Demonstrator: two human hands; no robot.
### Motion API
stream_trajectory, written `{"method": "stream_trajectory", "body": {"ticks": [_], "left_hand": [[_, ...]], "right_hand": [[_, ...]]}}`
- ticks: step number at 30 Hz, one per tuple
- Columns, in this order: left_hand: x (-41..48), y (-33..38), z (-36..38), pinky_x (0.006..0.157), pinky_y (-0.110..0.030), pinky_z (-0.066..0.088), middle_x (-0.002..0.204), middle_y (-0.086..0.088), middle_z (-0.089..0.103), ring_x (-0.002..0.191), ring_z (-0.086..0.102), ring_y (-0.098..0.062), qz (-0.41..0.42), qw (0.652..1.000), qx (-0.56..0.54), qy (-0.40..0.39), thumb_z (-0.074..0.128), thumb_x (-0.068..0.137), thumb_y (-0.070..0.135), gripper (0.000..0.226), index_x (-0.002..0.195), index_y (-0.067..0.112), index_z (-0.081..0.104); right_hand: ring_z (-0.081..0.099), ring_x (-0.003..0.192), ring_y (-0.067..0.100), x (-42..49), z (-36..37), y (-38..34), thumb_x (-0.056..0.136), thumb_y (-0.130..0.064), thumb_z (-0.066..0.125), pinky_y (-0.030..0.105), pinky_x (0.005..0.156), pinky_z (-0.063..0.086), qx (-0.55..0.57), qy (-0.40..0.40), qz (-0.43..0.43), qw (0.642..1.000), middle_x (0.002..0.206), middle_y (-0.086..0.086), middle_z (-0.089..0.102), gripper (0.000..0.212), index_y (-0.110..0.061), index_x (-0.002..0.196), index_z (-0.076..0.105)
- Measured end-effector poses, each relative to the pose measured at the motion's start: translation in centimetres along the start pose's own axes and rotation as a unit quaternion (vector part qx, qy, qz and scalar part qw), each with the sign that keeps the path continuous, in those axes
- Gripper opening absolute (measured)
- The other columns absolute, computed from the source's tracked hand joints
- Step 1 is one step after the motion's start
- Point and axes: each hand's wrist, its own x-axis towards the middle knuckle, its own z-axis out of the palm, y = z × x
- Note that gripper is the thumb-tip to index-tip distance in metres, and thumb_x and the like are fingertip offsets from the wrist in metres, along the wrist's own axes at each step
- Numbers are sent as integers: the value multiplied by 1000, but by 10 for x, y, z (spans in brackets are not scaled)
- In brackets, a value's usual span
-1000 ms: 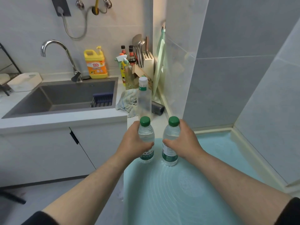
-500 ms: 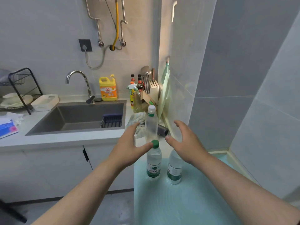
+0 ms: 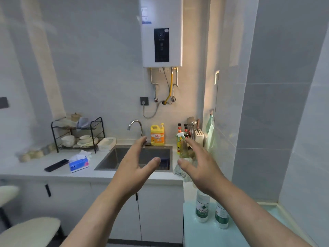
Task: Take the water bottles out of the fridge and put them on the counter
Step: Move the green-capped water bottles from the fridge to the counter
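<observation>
- On the nearer water bottle (image 3: 202, 208): green label, white Chinese characters under a small green peak mark; characters too small to read with certainty.
- On the farther water bottle (image 3: 221, 217): same green band, turned away, no writing legible.
- On the yellow detergent jug (image 3: 157, 135) behind the sink (image 3: 122, 158): orange-red label reading 立白.
- On the blue and pink tissue pack (image 3: 79, 164): print too blurred to read.
- On the white water heater (image 3: 162, 32) on the wall: black control panel, blue sticker above it, both unreadable.
- Both bottles upright, side by side and almost touching, on the pale teal mat of the lower desk (image 3: 197, 236), right of the sink cabinet.
- Caps of both bottles hidden behind the right wrist.
- Left hand (image 3: 135, 168): fingers straight and spread wide, empty, raised in front of the sink, well apart from the bottles and up-left of them.
- Right hand (image 3: 201, 168): fingers spread, thumb out, empty, raised above the bottles, clear of them.
- Thumbs of the two hands pointing toward each other, a gap between them.
- Elsewhere on the sink desk: black dish rack (image 3: 78, 134) with bowls, dark flat device (image 3: 56, 165) beside the tissue pack.
</observation>
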Motion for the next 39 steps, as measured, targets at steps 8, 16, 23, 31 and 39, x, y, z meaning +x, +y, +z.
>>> {"method": "stream_trajectory", "body": {"ticks": [8, 16, 23, 31, 39], "left_hand": [[-127, 72, -119, 112, -28, 16, 149, 29, 7, 145, 9, -1, -66, 976, 188, 92, 38, 79, 72, 84, 153, 42, 12], [-334, 128, -181, 118, -33, 9, 163, 13, 8, 148, 6, -5, -249, 911, 286, 163, 35, 81, 71, 86, 156, 35, 12], [-470, 190, -245, 118, -37, 15, 162, 12, 16, 147, 10, -6, -330, 848, 331, 249, 29, 74, 85, 95, 154, 35, 16], [-641, 227, -330, 118, -38, 19, 162, 9, 20, 148, 16, -12, -439, 745, 328, 381, 31, 69, 84, 99, 154, 34, 19], [-759, 237, -445, 119, -38, 19, 162, 7, 20, 147, 17, -10, -438, 694, 349, 453, 43, 89, 64, 79, 155, 27, 20]], "right_hand": [[-4, 150, 11, -49, 13, -105, 88, -64, 39, 37, 119, 5, -30, -91, -145, 985, 165, -7, 2, 82, -34, 156, 6], [-6, 149, 7, -169, 58, -178, 82, -73, 30, 34, 118, 5, 42, -231, -236, 943, 165, -11, -1, 83, -43, 153, 2], [4, 148, 8, -256, 105, -286, 94, -57, 46, 27, 115, 3, 125, -308, -328, 884, 164, -6, 9, 74, -33, 156, 12], [16, 143, 2, -371, 177, -430, 84, -72, 32, 23, 113, 16, 200, -390, -409, 800, 159, -15, 21, 80, -37, 154, 16], [13, 146, 8, -450, 263, -577, 92, -63, 38, 30, 115, 14, 210, -416, -457, 757, 162, -11, 18, 73, -34, 155, 14]]}}
